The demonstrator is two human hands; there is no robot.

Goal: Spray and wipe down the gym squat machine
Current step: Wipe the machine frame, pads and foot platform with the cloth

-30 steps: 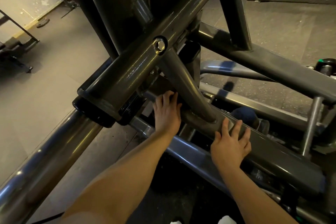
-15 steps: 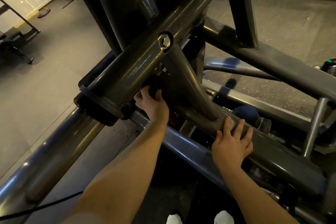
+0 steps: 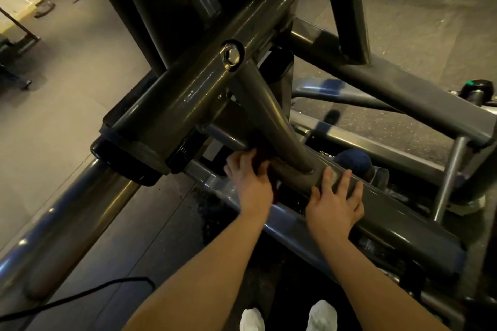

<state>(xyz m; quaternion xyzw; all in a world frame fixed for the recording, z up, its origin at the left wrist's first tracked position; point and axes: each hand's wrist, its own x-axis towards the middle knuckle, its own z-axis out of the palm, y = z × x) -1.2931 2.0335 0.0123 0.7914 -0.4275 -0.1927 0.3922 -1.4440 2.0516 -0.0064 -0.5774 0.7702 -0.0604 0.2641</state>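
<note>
The squat machine's grey steel frame [image 3: 174,118] fills the view, with a hex bolt [image 3: 231,55] where a slanted tube [image 3: 271,121] meets the big square beam. My left hand [image 3: 250,180] grips a dark red cloth [image 3: 265,160] against the lower tube, just left of the slanted tube's welded foot. Most of the cloth is hidden under the hand. My right hand [image 3: 334,201] rests on the lower grey beam [image 3: 398,212] with its fingers spread, to the right of that joint. No spray bottle is in view.
A thick chrome bar [image 3: 53,223] runs to the lower left. A black cable [image 3: 80,295] lies on the floor below it. A dark blue round knob [image 3: 349,160] sits behind the beam. My white shoes [image 3: 252,317] show at the bottom. Other gym equipment [image 3: 16,43] stands far left.
My left hand slid up and left under the square beam, then came back down and right to the joint at the slanted tube's foot. My right hand stayed on the beam.
</note>
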